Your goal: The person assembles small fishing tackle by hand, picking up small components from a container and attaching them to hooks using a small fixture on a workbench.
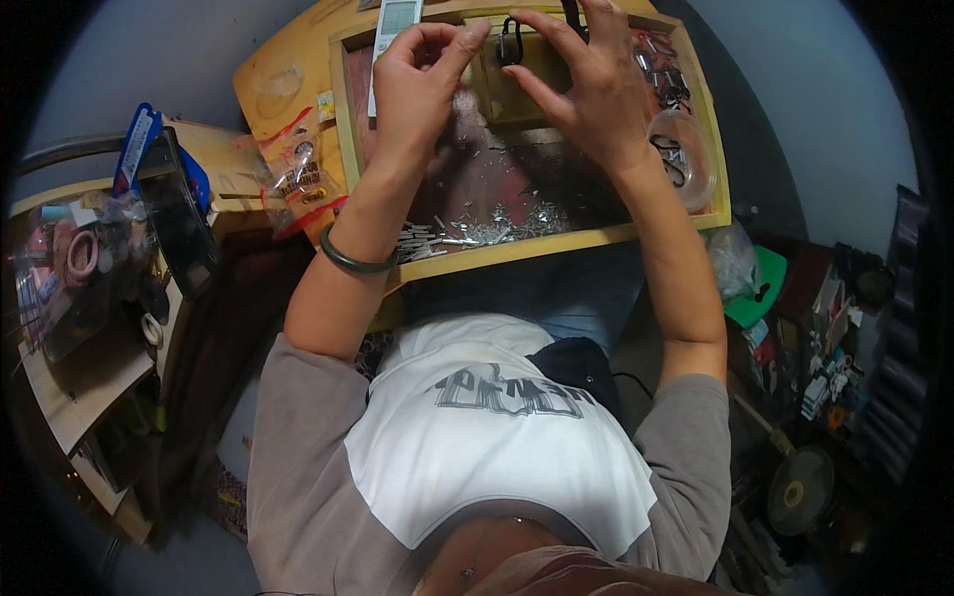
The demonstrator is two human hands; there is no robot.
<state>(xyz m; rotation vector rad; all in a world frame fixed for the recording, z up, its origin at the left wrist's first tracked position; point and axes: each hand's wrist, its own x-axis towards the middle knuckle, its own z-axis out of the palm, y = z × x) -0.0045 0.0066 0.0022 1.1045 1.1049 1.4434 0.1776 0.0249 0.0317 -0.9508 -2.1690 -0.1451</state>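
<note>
My left hand is over the left part of a wooden-rimmed tray, thumb and forefinger close together. Whether something small is between those fingertips cannot be made out. A black cord loop lies between the spread thumb and forefinger of my right hand. Both fingertips come close to the loop, but a firm grip is not plain. Behind the loop is a yellowish box-like block, partly hidden by my right hand. Many small silver metal pieces lie scattered along the tray's near side.
A white remote control leans by the tray's left rim. At the tray's right are a clear plastic tub with black loops and more dark cords. Left of it stand a plastic packet and a smartphone. A fan is low right.
</note>
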